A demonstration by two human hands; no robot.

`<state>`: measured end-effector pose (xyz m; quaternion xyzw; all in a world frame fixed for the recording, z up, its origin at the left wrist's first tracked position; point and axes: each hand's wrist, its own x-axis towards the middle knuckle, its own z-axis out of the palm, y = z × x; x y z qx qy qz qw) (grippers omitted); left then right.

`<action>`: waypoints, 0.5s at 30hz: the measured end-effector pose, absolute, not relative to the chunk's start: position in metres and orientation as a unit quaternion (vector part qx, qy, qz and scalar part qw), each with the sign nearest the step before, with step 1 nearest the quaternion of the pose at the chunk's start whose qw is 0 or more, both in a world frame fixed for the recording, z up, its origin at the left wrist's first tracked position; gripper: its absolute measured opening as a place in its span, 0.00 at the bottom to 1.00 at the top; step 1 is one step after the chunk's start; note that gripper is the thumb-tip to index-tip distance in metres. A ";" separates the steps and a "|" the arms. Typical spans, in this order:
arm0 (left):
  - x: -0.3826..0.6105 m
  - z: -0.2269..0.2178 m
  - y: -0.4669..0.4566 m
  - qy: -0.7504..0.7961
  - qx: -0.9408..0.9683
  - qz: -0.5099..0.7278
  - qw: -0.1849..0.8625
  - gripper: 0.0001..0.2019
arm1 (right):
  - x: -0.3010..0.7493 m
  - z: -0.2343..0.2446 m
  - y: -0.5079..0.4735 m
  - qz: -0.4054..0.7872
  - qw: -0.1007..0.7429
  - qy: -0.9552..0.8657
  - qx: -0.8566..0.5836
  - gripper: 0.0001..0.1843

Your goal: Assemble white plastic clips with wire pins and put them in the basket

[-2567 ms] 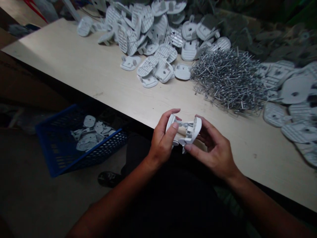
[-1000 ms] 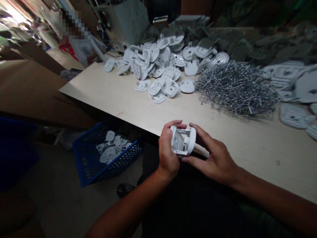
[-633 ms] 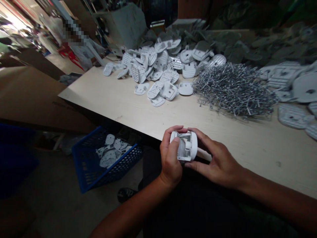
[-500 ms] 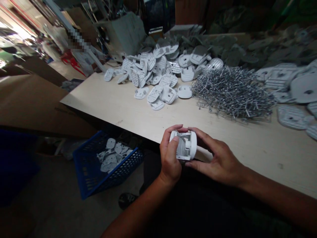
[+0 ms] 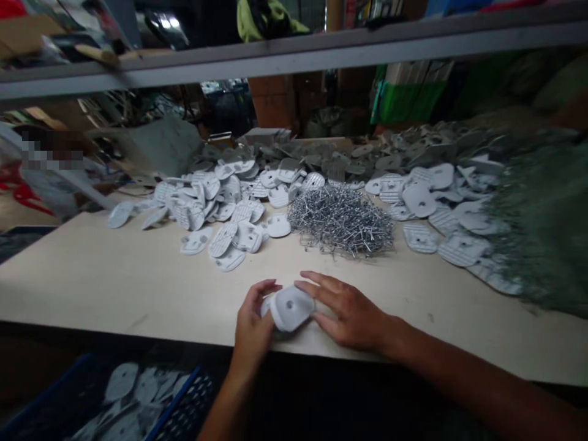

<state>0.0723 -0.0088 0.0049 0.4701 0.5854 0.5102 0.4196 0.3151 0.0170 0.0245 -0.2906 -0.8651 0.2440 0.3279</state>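
White plastic shell (image 5: 289, 308): lower centre of frame, at the near edge of the table (image 5: 114, 288), domed face up, small hole in the middle. Left hand (image 5: 252, 324) curled, closed on its left rim. Right hand (image 5: 351, 312) nearly flat, fingers extended, touching the right rim. Judged light, rigid, slick; grip by opposite rims. Beyond, at centre: wire pile (image 5: 342, 220), white plate heap (image 5: 220, 208). Blue basket (image 5: 184, 398) lower left.

Shell piece (image 5: 289, 308): white moulded plastic, smooth, matt with a faint sheen.
Loose shells (image 5: 220, 211): the same white plastic, some faces ribbed.
Wire clips (image 5: 342, 220): bare bright metal, shiny.
Surface (image 5: 114, 282): pale wood-grain board, smooth, matt, lightly scuffed.
Basket (image 5: 190, 401): blue plastic, perforated walls.
Shelf rail (image 5: 294, 52): grey-painted metal, dull.
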 end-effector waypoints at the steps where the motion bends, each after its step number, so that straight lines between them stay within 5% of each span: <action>1: 0.065 0.002 -0.002 0.605 0.463 0.511 0.399 0.30 | 0.323 0.027 0.020 0.226 0.362 -0.849 -0.313 0.33; 7: 0.017 -0.002 0.008 0.697 0.485 0.427 0.311 0.31 | 0.418 0.029 0.054 0.081 0.505 -0.718 -0.473 0.18; 15: 0.011 0.021 0.004 0.674 0.647 0.195 0.298 0.42 | 0.497 -0.011 0.088 0.223 0.374 -0.640 -0.632 0.20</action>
